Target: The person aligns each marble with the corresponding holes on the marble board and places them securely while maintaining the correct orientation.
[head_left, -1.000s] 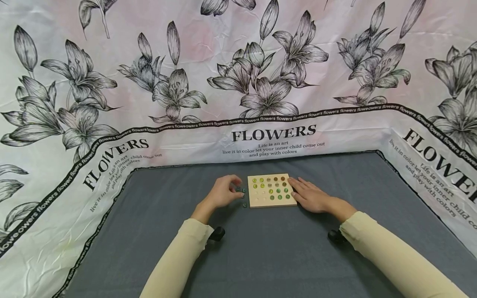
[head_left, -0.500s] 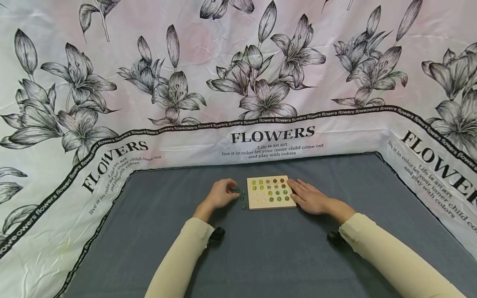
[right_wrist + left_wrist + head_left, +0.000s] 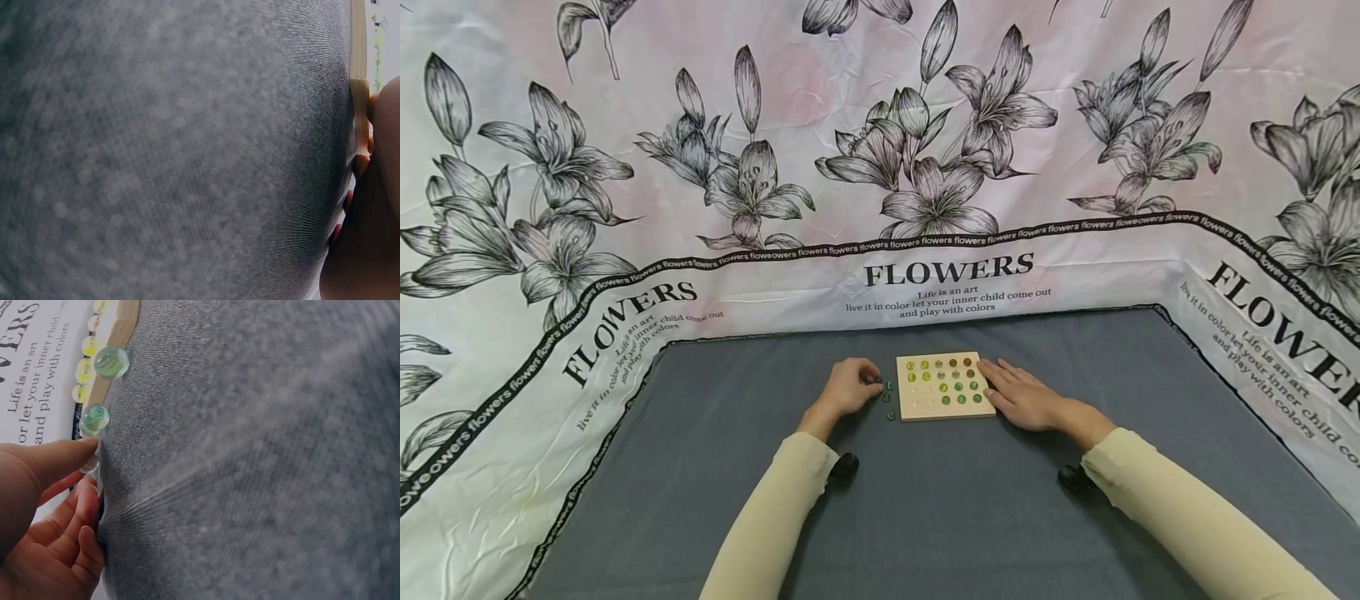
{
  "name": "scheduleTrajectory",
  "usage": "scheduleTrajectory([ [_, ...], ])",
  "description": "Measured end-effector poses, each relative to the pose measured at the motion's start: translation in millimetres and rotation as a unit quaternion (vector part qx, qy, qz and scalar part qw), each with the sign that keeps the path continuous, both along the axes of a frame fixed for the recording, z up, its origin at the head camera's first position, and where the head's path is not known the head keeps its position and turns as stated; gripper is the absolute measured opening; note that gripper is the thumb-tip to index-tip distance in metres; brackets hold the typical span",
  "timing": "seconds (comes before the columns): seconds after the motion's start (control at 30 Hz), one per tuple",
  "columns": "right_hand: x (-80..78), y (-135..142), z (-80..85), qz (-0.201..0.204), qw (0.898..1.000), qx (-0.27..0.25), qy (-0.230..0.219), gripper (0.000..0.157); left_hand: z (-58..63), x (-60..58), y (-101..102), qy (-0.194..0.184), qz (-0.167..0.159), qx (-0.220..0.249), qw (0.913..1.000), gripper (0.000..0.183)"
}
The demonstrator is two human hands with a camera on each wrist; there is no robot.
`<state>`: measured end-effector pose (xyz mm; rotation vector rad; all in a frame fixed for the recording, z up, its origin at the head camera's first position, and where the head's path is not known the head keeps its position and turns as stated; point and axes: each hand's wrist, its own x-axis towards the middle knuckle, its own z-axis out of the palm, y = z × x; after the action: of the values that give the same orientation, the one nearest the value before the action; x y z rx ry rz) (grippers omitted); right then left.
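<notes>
A pale wooden board (image 3: pixel 907 411) lies on the grey cloth, with green, yellow and brownish glass marbles in its rows of hollows. Along its left side sit loose green marbles, one nearest me (image 3: pixel 891 415) and another (image 3: pixel 95 419) close to the thumb in the left wrist view. My left hand (image 3: pixel 850 386) is left of these, thumb and fingertips pinching a dark marble that is mostly hidden. My right hand (image 3: pixel 1026 398) lies flat with extended fingers, fingertips resting on the board's right edge. In the right wrist view, that hand covers part of the board's side.
Grey cloth (image 3: pixel 955 508) covers the table. Behind and at both sides stands a white and pink fabric backdrop (image 3: pixel 790 292) printed with flowers and lettering. Each wrist carries a black strapped device (image 3: pixel 844 468).
My left thumb and fingertips have drawn together around the marble, after moving slightly left from the other loose marbles. The right hand keeps its place on the board.
</notes>
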<state>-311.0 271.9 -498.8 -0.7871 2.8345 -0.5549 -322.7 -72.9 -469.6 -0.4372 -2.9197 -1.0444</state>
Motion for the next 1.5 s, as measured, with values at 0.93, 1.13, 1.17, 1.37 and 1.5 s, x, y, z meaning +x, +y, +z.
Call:
scheduleTrajectory([
  [0.93, -0.4, -0.6, 0.8, -0.001, 1.0, -0.005, 0.0, 0.061, 3.4, 14.4, -5.2, 0.026, -0.009, 0.054, 0.9982, 0.014],
  [1.13, -0.1, -0.9, 0.2, -0.003, 1.0, 0.003, 0.003, 0.061, 4.8, 19.2, -2.4, 0.028, -0.024, 0.062, 0.9974, 0.014],
  [1.17, -0.1, -0.8, -0.1, -0.002, 1.0, 0.004, 0.005, 0.061, 5.3, 19.9, -1.5, 0.029, -0.028, 0.062, 0.9973, 0.014],
  [1.37, 0.5, -0.7, 0.9, -0.002, 1.0, 0.004, 0.004, 0.061, 9.3, 21.7, 7.1, 0.034, -0.045, 0.067, 0.9962, 0.014],
  [1.5, 0.9, -1.0, 1.8, -0.001, 1.0, 0.007, 0.005, 0.061, 10.7, 21.7, 15.4, 0.036, -0.062, 0.072, 0.9948, 0.012],
])
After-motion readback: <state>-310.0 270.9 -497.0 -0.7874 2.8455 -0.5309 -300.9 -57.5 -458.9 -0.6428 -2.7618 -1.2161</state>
